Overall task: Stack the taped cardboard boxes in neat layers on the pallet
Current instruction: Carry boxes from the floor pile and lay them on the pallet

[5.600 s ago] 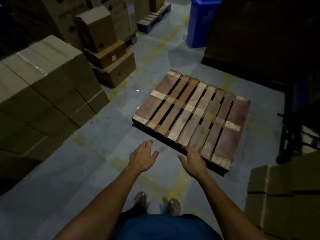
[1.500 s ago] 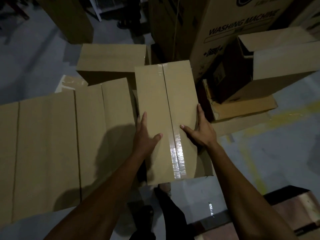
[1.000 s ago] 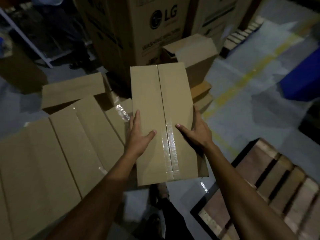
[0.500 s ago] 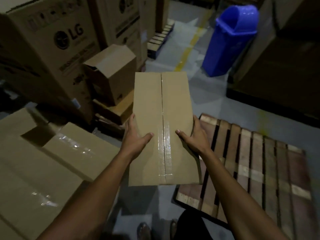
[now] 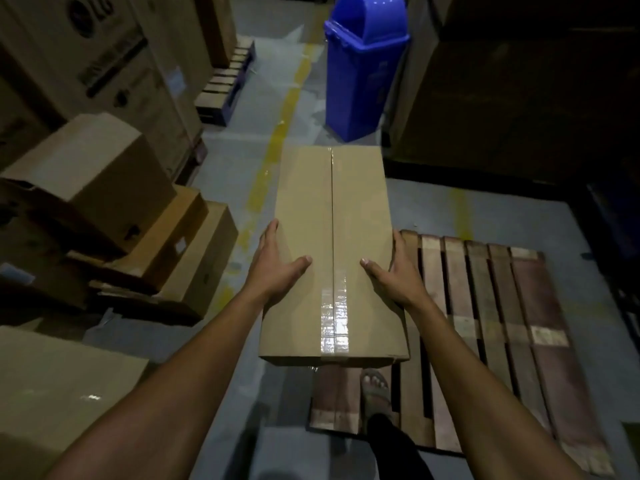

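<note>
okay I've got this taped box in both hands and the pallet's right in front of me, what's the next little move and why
Probably swing the taped box a bit to the right and lower it onto the pallet. The left hand and right hand hold its sides, its left part hangs over bare floor, no box is visible on the slats, and a foot rests on the near edge.

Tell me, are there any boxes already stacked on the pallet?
No, the wooden pallet shows only bare slats and a sandalled foot; the taped box is held above its left edge by both hands.
</note>
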